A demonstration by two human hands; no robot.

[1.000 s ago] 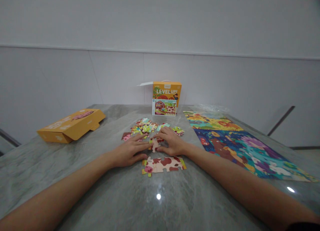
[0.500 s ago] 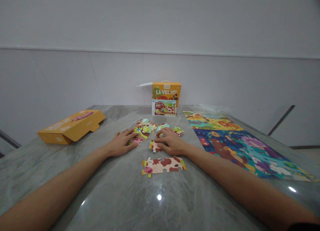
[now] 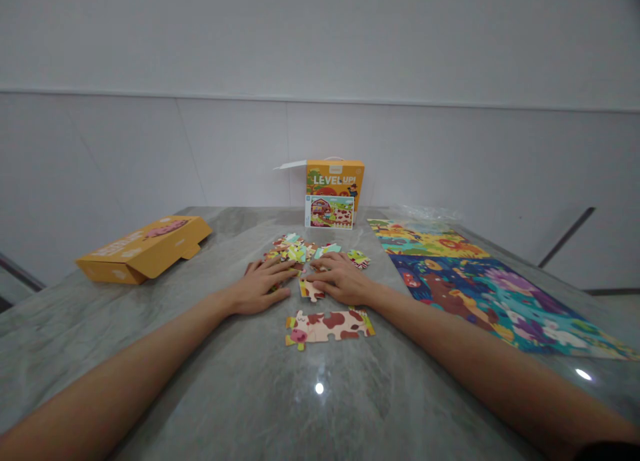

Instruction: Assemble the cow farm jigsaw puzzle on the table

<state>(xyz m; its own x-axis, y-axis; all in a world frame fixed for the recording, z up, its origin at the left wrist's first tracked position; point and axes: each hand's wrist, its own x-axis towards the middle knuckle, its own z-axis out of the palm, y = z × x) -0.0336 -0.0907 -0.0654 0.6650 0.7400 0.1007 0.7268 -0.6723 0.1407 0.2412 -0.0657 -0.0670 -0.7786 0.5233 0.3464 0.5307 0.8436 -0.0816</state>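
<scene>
My left hand (image 3: pixel 263 286) lies flat, fingers spread, over loose jigsaw pieces at the near left of the pile (image 3: pixel 293 249); it hides those beneath. Opposite it, my right hand (image 3: pixel 345 279) has its fingers curled, with thumb and fingers at a jigsaw piece (image 3: pixel 311 290) in cream, brown and yellow. How firmly it grips the piece is hard to see. Nearer to me lies a joined strip of puzzle (image 3: pixel 330 328) showing a brown-patched cow with a pink muzzle. A few green and striped pieces (image 3: pixel 359 258) sit beyond my right hand.
A yellow box (image 3: pixel 145 248) lies at the left with a flap out. At the back stands an orange "LEVEL UP!" box (image 3: pixel 325 174), a farm picture card (image 3: pixel 333 212) leaning before it. Two assembled puzzles (image 3: pixel 465 301) and clear plastic wrap (image 3: pixel 425 214) are on the right.
My left hand has slid right, covering the pink piece that showed beside it. My right hand stays by the same piece, its fingers slightly shifted. The view has tilted a little.
</scene>
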